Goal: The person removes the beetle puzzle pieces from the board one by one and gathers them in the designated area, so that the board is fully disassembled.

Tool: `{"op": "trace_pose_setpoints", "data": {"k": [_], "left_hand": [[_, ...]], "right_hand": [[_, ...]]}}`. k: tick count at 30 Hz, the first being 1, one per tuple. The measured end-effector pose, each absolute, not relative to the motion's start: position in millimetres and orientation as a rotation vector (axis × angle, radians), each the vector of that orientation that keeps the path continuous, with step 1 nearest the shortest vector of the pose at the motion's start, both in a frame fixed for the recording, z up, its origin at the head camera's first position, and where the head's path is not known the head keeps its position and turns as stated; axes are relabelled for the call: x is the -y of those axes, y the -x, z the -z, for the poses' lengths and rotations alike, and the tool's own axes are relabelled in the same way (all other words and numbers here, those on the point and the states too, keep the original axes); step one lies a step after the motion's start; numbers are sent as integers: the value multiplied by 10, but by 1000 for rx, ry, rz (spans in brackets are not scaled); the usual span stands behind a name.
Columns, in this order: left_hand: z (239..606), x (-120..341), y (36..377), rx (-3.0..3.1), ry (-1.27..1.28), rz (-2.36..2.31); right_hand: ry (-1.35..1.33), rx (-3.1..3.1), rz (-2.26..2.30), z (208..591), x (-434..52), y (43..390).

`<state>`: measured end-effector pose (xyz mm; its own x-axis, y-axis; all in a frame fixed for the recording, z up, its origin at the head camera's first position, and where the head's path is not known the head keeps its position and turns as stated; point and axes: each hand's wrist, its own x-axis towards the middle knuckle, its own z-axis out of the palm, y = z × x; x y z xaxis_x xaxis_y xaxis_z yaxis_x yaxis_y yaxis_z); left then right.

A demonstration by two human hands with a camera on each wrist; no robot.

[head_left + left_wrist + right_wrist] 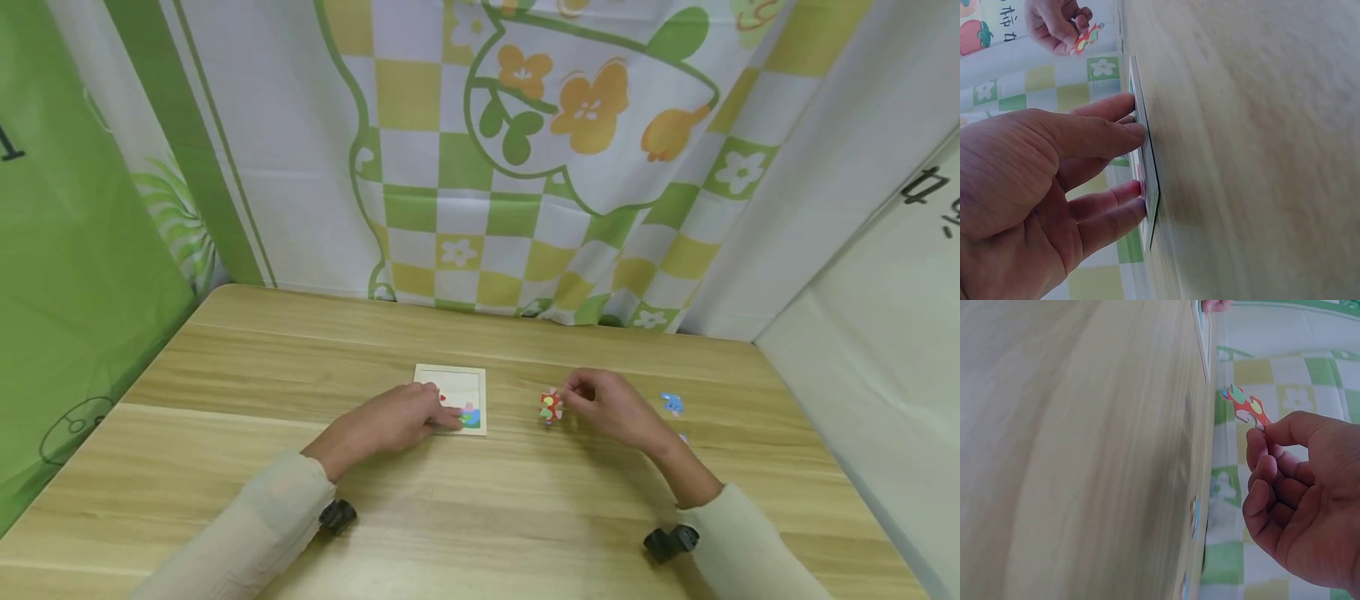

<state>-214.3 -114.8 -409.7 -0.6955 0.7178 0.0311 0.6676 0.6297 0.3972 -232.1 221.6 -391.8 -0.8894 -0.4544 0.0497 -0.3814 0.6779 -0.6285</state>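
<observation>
Here the left hand lies flat, palm down, its straight fingers pressing on the near left part of the puzzle board, a small pale square frame lying on the wooden worktop. Just past those fingertips, a few coloured pieces already sit in the board's lower corner. The right hand is raised slightly off the worktop, wrist bent, fingers curled, thumb and forefinger pinching a red puzzle piece with green and yellow spots; the piece stands out from the fingertips toward the board, well apart from it. Behind the right hand's knuckles a blue piece lies on the worktop. Writing on the side panels is cut off and unreadable.
</observation>
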Motion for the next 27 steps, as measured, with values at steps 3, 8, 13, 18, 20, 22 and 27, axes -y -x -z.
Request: {"op": "trace_pose_setpoints", "data": {"k": [3, 8, 13, 18, 20, 22, 27], "left_hand": [[4103, 1146, 2139, -2722, -1158, -589], [4110, 1149, 2130, -2726, -1148, -613], [4119, 1158, 2125, -2717, -1136, -619], [4113, 1162, 2126, -2711, -1136, -618], [4110, 1161, 2126, -2709, -1135, -621], [4111, 1157, 2128, -2709, -1137, -621], [4114, 1156, 2123, -2709, -1121, -624]], "right_hand": [[677, -2782, 1006, 3932, -2336, 2285], [594, -2792, 1017, 3932, -2536, 2225], [555, -2811, 1003, 3937, -2718, 2180], [533, -2805, 968, 3958, -2869, 2179], [534, -2805, 956, 3960, -2915, 2183], [528, -2804, 951, 3959, -2954, 2186], [511, -2794, 944, 3956, -3029, 2203]]}}
